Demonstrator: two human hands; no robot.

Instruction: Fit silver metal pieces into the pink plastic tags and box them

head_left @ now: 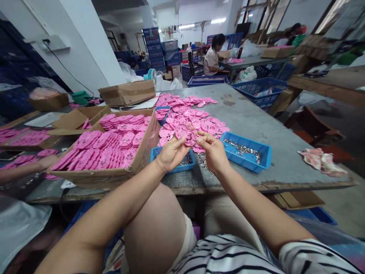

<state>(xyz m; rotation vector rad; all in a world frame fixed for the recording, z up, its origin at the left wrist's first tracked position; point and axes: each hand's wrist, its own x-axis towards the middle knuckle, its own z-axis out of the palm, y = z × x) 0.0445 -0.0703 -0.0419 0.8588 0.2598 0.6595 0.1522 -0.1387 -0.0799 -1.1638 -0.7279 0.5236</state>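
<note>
A round pink plastic piece with cut-outs is gripped in my left hand, raised over the table. My right hand pinches at the right edge of the same piece; whether a small part sits between its fingertips cannot be made out. Beneath my hands, a blue tray holds small shiny metal parts, partly hidden by my left hand. More metal parts lie loose beside it. To the right, a longer blue tray has metal parts scattered along its bottom. Behind my hands spreads a heap of similar pink pieces.
A cardboard box with stacked pink pieces stands to my left, and another carton lies behind it. A crumpled cloth is near the table's right edge. A co-worker's arm reaches in at far left; another person sits beyond the table.
</note>
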